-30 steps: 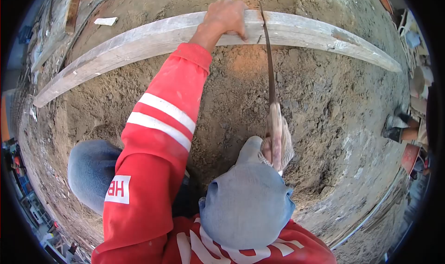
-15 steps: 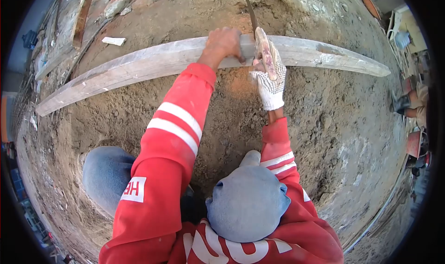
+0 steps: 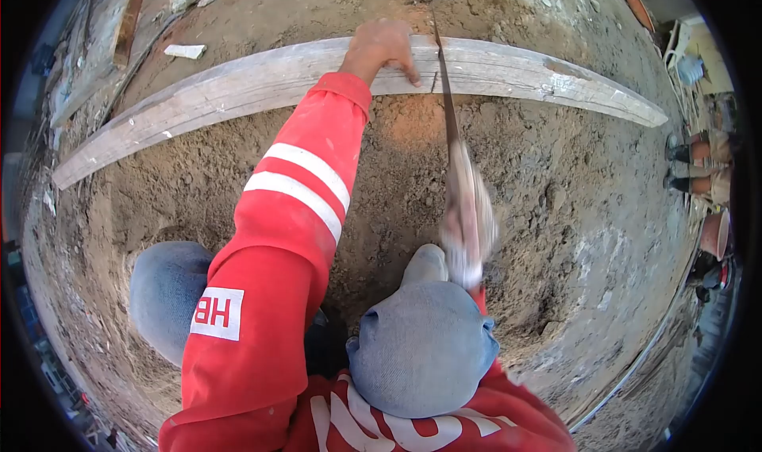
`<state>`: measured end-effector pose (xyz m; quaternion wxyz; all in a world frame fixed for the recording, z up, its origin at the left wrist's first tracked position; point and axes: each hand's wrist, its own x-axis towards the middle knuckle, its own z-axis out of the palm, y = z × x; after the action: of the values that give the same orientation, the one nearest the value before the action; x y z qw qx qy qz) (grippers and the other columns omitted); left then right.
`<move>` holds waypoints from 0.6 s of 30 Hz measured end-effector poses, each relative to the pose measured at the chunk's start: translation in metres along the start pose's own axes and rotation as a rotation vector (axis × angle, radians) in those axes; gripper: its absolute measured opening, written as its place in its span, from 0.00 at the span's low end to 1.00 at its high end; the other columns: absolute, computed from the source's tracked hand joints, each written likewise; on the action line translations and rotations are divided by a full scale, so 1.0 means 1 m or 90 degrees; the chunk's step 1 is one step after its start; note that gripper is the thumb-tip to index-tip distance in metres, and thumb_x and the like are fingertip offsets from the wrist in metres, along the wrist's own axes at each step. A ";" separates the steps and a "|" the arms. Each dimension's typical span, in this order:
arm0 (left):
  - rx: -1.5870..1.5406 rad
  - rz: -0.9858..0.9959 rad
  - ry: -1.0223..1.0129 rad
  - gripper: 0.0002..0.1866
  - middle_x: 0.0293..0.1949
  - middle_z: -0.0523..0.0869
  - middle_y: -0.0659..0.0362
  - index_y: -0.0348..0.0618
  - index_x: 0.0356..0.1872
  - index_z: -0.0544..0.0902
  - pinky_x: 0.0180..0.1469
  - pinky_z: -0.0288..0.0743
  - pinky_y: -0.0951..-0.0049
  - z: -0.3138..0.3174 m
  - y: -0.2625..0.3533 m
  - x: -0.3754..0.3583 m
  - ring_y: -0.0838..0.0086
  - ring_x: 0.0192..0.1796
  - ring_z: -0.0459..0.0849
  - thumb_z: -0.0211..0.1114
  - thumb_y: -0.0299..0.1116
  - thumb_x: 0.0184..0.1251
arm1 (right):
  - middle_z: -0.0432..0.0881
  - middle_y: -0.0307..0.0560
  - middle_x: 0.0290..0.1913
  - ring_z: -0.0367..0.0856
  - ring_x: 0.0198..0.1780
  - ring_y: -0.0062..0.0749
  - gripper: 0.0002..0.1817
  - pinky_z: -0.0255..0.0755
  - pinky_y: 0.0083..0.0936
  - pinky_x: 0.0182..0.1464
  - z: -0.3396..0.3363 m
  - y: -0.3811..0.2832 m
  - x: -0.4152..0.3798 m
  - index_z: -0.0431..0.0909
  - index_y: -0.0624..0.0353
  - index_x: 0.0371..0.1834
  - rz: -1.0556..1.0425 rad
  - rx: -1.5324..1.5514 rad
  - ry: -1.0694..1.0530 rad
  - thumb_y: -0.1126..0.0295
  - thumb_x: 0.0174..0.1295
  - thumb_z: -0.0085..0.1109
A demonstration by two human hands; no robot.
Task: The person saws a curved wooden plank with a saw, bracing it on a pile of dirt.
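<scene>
A long grey timber beam [image 3: 262, 83] lies across the ground in front of me. My bare left hand [image 3: 381, 49] presses down on it near its middle, fingers wrapped over the near edge. In a white knitted glove, my right hand [image 3: 468, 222] is closed around the handle of a handsaw [image 3: 448, 103]; motion blurs it. The saw's dark blade reaches across the beam just right of my left hand. A short dark cut line shows on the beam's near face beside the blade. Reddish sawdust [image 3: 413, 126] lies on the soil below.
My knees [image 3: 421, 349] are bent close below the beam. A white scrap [image 3: 185, 51] and a brown wooden strip [image 3: 131, 19] lie at upper left. At the right edge are another person's legs [image 3: 702, 166] and a bucket [image 3: 714, 234].
My right hand has pulled the handsaw back toward my body, away from the beam. My left hand stays on the beam, which sits slightly higher in view.
</scene>
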<state>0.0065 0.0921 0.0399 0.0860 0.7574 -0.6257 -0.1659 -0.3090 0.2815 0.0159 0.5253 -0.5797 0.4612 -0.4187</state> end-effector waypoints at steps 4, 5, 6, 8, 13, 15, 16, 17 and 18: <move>0.022 -0.005 -0.023 0.33 0.54 0.91 0.48 0.53 0.54 0.89 0.60 0.81 0.54 -0.008 0.004 -0.009 0.53 0.57 0.89 0.79 0.53 0.43 | 0.79 0.58 0.70 0.84 0.63 0.52 0.31 0.75 0.41 0.66 0.054 0.005 0.156 0.73 0.59 0.76 -0.581 -0.324 0.044 0.68 0.69 0.63; 0.014 0.012 -0.038 0.34 0.54 0.91 0.49 0.54 0.55 0.89 0.61 0.81 0.55 -0.008 -0.003 -0.001 0.53 0.57 0.88 0.79 0.54 0.43 | 0.79 0.58 0.70 0.84 0.63 0.52 0.31 0.75 0.41 0.66 0.057 -0.005 0.154 0.73 0.59 0.76 -0.585 -0.319 0.049 0.68 0.69 0.63; 0.001 0.027 -0.059 0.34 0.54 0.91 0.49 0.55 0.56 0.89 0.61 0.81 0.55 -0.004 -0.008 0.007 0.53 0.58 0.88 0.78 0.54 0.42 | 0.78 0.58 0.71 0.84 0.63 0.53 0.32 0.75 0.42 0.65 0.058 -0.014 0.145 0.73 0.59 0.76 -0.518 -0.293 0.014 0.67 0.68 0.64; -0.015 0.025 -0.046 0.38 0.49 0.92 0.51 0.50 0.50 0.89 0.57 0.82 0.56 0.003 -0.008 0.008 0.55 0.53 0.90 0.84 0.55 0.32 | 0.81 0.54 0.68 0.86 0.59 0.44 0.33 0.81 0.39 0.55 0.040 -0.002 0.111 0.71 0.56 0.78 -0.601 -0.433 0.057 0.66 0.69 0.66; -0.017 0.001 -0.092 0.41 0.44 0.93 0.53 0.46 0.44 0.89 0.52 0.84 0.57 -0.009 -0.008 0.017 0.57 0.48 0.91 0.90 0.56 0.22 | 0.69 0.60 0.79 0.69 0.78 0.56 0.38 0.66 0.44 0.77 -0.013 0.012 -0.030 0.65 0.56 0.81 -0.004 -0.170 -0.094 0.66 0.64 0.55; -0.013 0.009 -0.052 0.41 0.44 0.93 0.51 0.46 0.44 0.90 0.54 0.84 0.57 0.002 -0.012 0.019 0.56 0.49 0.92 0.90 0.57 0.22 | 0.70 0.61 0.78 0.70 0.78 0.55 0.38 0.68 0.44 0.76 -0.007 -0.026 -0.007 0.66 0.57 0.81 -0.210 -0.353 -0.120 0.67 0.64 0.56; 0.000 0.024 -0.053 0.41 0.44 0.93 0.51 0.46 0.44 0.90 0.54 0.84 0.57 -0.002 -0.010 0.019 0.56 0.49 0.92 0.90 0.57 0.22 | 0.71 0.59 0.77 0.70 0.77 0.56 0.37 0.68 0.44 0.74 0.018 -0.018 0.024 0.67 0.58 0.80 -0.058 -0.203 -0.071 0.67 0.64 0.57; 0.003 0.025 -0.028 0.41 0.44 0.93 0.51 0.46 0.44 0.90 0.54 0.84 0.57 -0.003 -0.007 0.010 0.55 0.49 0.92 0.89 0.58 0.23 | 0.73 0.59 0.76 0.72 0.74 0.59 0.35 0.69 0.45 0.72 0.032 -0.007 0.062 0.68 0.59 0.78 -0.284 -0.314 -0.043 0.68 0.64 0.59; 0.004 0.026 -0.003 0.41 0.43 0.93 0.50 0.46 0.44 0.90 0.54 0.84 0.57 -0.004 -0.004 0.003 0.55 0.49 0.92 0.89 0.59 0.23 | 0.74 0.59 0.75 0.73 0.73 0.59 0.35 0.70 0.45 0.71 0.055 -0.006 0.110 0.69 0.60 0.77 -0.399 -0.308 0.000 0.69 0.63 0.61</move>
<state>0.0115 0.0897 0.0416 0.0855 0.7443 -0.6418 -0.1639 -0.2306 0.1862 0.0166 0.2201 -0.7997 0.3470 -0.4378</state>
